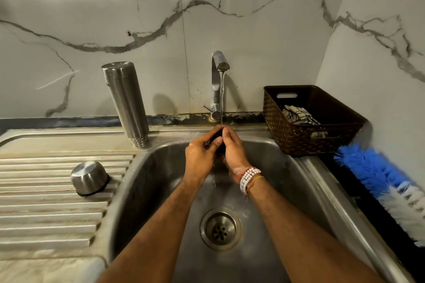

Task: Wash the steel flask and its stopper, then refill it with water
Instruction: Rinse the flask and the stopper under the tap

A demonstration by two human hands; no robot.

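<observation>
Rinsing the black stopper [218, 139] under the running tap [220, 64], pinching it in a two-handed grip, left hand [199, 156] and right hand [235, 150]; likely facing a reach to the steel flask [126, 101], standing mouth-down at ten o'clock on the worktop [34, 142], axis near upright, nearer the left.

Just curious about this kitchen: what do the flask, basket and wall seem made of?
Flask: brushed steel, judging by its dull silver sheen. Basket: likely dark brown plastic moulded like weave. Wall: glossy white marble or marble-look tile, grey veins and reflections.
</observation>
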